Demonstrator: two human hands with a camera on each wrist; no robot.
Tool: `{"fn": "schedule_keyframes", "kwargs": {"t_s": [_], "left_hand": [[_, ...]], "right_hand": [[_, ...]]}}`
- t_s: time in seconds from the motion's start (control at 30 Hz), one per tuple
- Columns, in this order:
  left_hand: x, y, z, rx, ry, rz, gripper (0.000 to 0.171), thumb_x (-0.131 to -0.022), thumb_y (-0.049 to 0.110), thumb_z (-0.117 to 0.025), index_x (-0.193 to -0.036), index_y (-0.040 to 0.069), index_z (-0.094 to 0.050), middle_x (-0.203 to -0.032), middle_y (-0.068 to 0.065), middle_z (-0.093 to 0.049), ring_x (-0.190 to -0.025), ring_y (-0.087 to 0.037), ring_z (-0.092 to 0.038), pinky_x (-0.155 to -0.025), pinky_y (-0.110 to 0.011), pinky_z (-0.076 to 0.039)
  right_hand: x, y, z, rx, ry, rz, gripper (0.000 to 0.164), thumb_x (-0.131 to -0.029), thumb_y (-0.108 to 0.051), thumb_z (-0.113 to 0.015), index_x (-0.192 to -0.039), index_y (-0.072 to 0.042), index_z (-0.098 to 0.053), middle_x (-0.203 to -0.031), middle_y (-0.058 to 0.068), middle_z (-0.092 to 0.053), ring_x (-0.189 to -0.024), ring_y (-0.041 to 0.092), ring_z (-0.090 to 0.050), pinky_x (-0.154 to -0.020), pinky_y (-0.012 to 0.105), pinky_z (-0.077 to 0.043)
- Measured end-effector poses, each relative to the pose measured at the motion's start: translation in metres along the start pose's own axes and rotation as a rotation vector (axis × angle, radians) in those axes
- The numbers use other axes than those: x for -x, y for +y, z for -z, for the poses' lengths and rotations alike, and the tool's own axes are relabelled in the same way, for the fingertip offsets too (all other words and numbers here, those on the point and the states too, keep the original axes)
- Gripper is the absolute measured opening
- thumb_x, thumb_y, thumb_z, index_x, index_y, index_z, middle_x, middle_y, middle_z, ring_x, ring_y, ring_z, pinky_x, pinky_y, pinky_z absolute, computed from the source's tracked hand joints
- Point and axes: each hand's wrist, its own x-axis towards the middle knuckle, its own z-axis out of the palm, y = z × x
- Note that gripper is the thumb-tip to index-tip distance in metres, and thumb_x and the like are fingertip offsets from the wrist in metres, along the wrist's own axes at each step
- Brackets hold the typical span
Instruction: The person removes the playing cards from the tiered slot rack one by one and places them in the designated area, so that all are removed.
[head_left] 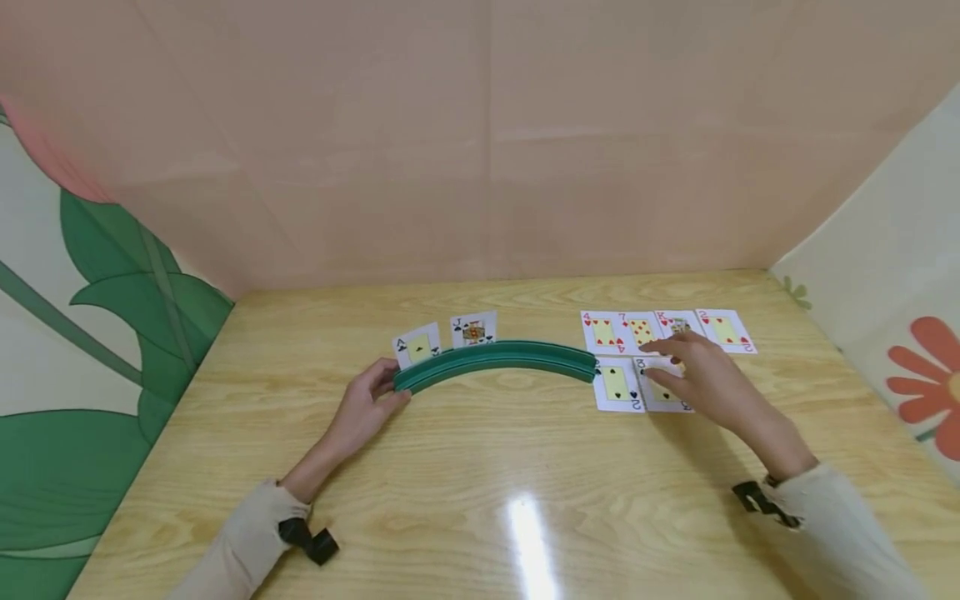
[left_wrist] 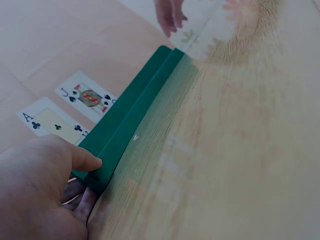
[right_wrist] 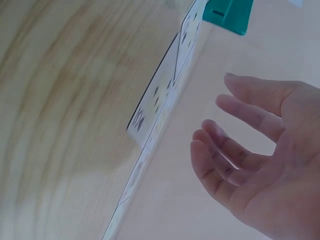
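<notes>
Your left hand (head_left: 365,406) grips the left end of the green card rack (head_left: 495,360) — keep it braced. Your right hand (head_left: 701,377), fingers spread and holding nothing, hovers over the spade cards (head_left: 619,385) at the rack's right end — lift one card cleanly.

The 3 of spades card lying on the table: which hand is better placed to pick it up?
The right hand. Its open fingers hover just over the 3 of spades, beside the 2 of spades. The left hand grips the far end of the green card holder.
</notes>
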Motion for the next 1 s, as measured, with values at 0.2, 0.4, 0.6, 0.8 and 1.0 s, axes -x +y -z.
{"fn": "schedule_keyframes", "kwargs": {"t_s": [0.2, 0.4, 0.6, 0.8, 1.0], "left_hand": [[-0.006, -0.018, -0.002, 0.021, 0.013, -0.003, 0.038, -0.093, 0.001, -0.067, -0.129, -0.002, -0.056, -0.131, -0.019, -0.058, -0.122, -0.029, -0.057, -0.107, -0.037, -0.047], [-0.005, -0.018, -0.001, 0.033, 0.013, -0.005, 0.037, -0.092, 0.001, -0.068, -0.128, -0.001, -0.056, -0.130, -0.017, -0.059, -0.121, -0.027, -0.058, -0.106, -0.034, -0.048], [-0.002, -0.016, 0.002, 0.020, 0.025, 0.016, 0.038, -0.093, 0.000, -0.066, -0.129, -0.004, -0.054, -0.132, -0.021, -0.057, -0.123, -0.031, -0.056, -0.108, -0.039, -0.046], [0.005, 0.008, 0.004, 0.013, 0.014, 0.021, 0.037, -0.093, -0.004, -0.064, -0.128, -0.009, -0.054, -0.131, -0.024, -0.057, -0.123, -0.034, -0.056, -0.107, -0.042, -0.046], [0.009, 0.021, 0.003, 0.010, 0.006, 0.012, 0.036, -0.093, -0.005, -0.064, -0.127, -0.008, -0.054, -0.132, -0.024, -0.057, -0.123, -0.034, -0.056, -0.108, -0.042, -0.046]], "right_hand": [[-0.010, -0.012, -0.003, -0.028, 0.026, 0.022, 0.029, -0.090, -0.012, -0.074, -0.117, -0.004, -0.070, -0.106, 0.016, -0.068, -0.090, 0.031, -0.062, -0.066, 0.040, -0.056], [-0.023, -0.032, -0.006, -0.078, 0.067, 0.102, 0.027, -0.088, -0.006, -0.074, -0.114, -0.003, -0.070, -0.105, 0.011, -0.071, -0.088, 0.028, -0.064, -0.067, 0.043, -0.058], [-0.040, -0.054, -0.009, -0.118, 0.068, 0.137, 0.028, -0.088, -0.006, -0.074, -0.115, -0.003, -0.069, -0.106, 0.010, -0.069, -0.090, 0.028, -0.064, -0.068, 0.043, -0.057], [-0.054, -0.074, -0.011, -0.165, 0.049, 0.147, 0.031, -0.091, -0.008, -0.072, -0.121, -0.004, -0.066, -0.112, 0.010, -0.067, -0.095, 0.028, -0.062, -0.073, 0.045, -0.056], [-0.071, -0.095, -0.017, -0.212, 0.017, 0.135, 0.032, -0.094, -0.012, -0.069, -0.125, -0.004, -0.064, -0.120, 0.012, -0.064, -0.100, 0.027, -0.060, -0.077, 0.045, -0.057]]}}
